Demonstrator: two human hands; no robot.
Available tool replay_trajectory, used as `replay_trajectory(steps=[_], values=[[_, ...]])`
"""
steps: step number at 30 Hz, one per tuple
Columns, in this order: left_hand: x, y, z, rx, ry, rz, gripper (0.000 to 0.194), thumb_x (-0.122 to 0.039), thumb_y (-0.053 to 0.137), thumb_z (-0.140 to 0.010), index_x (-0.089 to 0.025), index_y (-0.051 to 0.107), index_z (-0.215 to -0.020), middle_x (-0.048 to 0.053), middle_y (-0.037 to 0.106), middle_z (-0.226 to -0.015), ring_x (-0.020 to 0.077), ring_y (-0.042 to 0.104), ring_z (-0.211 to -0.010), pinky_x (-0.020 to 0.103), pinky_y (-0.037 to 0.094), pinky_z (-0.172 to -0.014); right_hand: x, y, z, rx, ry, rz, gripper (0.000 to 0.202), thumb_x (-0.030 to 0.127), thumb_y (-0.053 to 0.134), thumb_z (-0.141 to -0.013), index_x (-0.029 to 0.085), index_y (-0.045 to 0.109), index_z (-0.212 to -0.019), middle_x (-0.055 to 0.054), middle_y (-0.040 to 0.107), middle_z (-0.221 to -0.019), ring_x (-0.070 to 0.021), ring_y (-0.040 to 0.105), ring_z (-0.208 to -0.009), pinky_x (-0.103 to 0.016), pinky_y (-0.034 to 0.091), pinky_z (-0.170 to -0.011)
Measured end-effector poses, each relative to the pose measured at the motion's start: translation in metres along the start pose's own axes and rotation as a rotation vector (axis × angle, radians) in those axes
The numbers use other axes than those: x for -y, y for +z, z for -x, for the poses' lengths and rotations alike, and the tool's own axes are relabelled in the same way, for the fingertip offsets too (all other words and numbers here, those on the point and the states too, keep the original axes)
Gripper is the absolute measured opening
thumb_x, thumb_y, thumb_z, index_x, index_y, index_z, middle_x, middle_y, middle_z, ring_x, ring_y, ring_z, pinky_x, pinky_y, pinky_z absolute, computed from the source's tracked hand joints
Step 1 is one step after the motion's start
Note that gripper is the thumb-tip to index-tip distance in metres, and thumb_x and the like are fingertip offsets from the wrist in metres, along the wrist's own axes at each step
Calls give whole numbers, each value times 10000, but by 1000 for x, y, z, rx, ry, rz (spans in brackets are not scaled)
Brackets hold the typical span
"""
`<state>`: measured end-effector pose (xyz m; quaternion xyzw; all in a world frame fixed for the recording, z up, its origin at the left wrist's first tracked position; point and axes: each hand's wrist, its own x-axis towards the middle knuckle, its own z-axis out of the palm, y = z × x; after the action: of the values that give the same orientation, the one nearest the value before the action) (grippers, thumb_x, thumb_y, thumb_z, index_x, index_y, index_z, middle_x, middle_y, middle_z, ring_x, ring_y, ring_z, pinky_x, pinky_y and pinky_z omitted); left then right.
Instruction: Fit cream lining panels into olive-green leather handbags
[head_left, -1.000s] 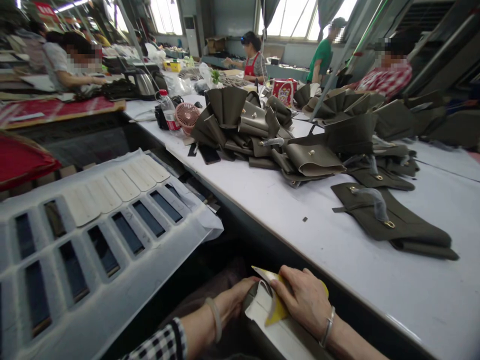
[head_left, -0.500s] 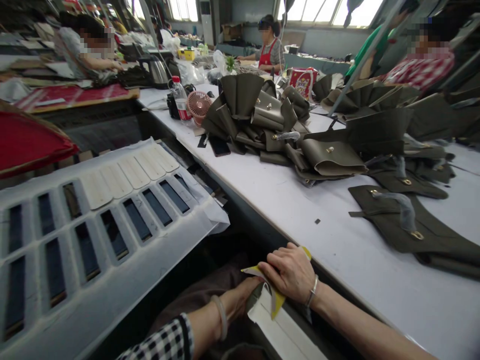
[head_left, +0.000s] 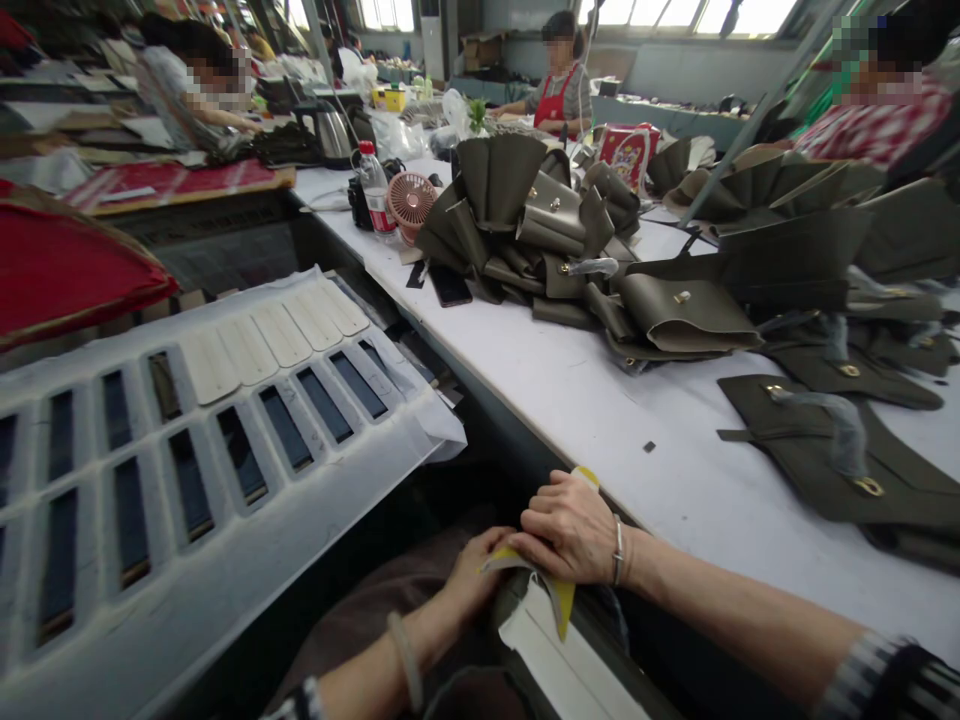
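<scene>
My right hand (head_left: 571, 527) is closed on a thin, bendy yellow piece with a greyish face (head_left: 564, 603), whose ends stick out past my fingers. It lies over the end of a dark olive bag part (head_left: 512, 597), which has a long white strip (head_left: 559, 655) along it. My left hand (head_left: 478, 572) is closed round the near left edge of that bag part, its fingertips meeting the yellow piece. Part of its grip is hidden. The bag part rests at my lap, beside the table edge.
On the white table (head_left: 525, 370) to the right lie stacked olive bag parts (head_left: 682, 310), a phone (head_left: 450, 287), a small fan (head_left: 411, 205) and a bottle (head_left: 375, 195). A slotted white-covered rack (head_left: 300, 510) stands at left. Co-workers sit farther back.
The view has turned slightly left. My left hand has come up against the yellow piece, which bends more over the bag part. My right hand keeps its hold.
</scene>
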<state>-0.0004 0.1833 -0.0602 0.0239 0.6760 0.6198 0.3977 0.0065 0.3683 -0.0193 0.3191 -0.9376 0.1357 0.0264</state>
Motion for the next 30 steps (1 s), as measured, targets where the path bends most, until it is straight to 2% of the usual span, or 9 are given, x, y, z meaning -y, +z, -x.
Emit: replay_trajectory(steps=[2,4,7,9,12,18,26,30], values=[[-9,-8,12,-63,58,-21,370,-420,473,-965,-138,644,-1135,87,669,-1147,229,609,-1074,384,462,-968,0,0,0,-8,-12,4,411,432,382,-984,202,513,-670,9,575,-608,-134,430,-562,-362,192,-633],[-22,-14,29,-22,162,-130,384,-443,474,-954,-168,665,-1143,53,700,-1104,218,626,-1032,314,464,-919,0,0,0,-12,-21,7,415,436,383,-984,203,503,-662,11,569,-603,-135,425,-558,-362,188,-627],[-42,-13,48,73,284,-512,317,-381,692,-805,-191,691,-1059,19,723,-958,220,651,-873,281,463,-764,0,1,2,-11,-30,18,422,439,376,-988,202,490,-657,7,567,-603,-138,428,-563,-363,188,-626],[-48,-9,52,29,285,-731,263,-327,721,-758,-176,686,-970,34,717,-892,235,655,-824,294,450,-728,0,1,3,-11,-35,25,426,441,369,-992,203,489,-661,6,567,-604,-139,432,-566,-364,192,-631],[-42,-4,50,14,302,-869,212,-328,622,-827,-159,656,-950,69,706,-868,250,665,-805,315,461,-717,0,1,4,-15,-45,34,422,435,363,-996,204,494,-668,6,564,-600,-141,430,-566,-365,196,-637],[-23,-4,47,41,410,-987,294,-319,495,-906,-118,604,-1091,111,700,-905,283,679,-837,371,511,-728,3,0,7,-30,-49,59,418,405,352,-1001,206,492,-662,3,557,-597,-146,414,-559,-369,192,-634],[-18,-1,47,43,456,-1039,313,-300,433,-938,-96,574,-1130,129,699,-921,311,693,-856,446,570,-736,5,1,11,-26,-47,55,374,372,404,-986,205,500,-665,7,562,-604,-147,417,-569,-368,199,-640],[-15,1,46,40,486,-1092,360,-277,412,-946,-64,535,-1208,147,703,-945,316,701,-864,459,590,-717,4,0,14,-18,-51,55,369,356,409,-981,202,503,-659,4,566,-603,-144,409,-560,-368,198,-637]])
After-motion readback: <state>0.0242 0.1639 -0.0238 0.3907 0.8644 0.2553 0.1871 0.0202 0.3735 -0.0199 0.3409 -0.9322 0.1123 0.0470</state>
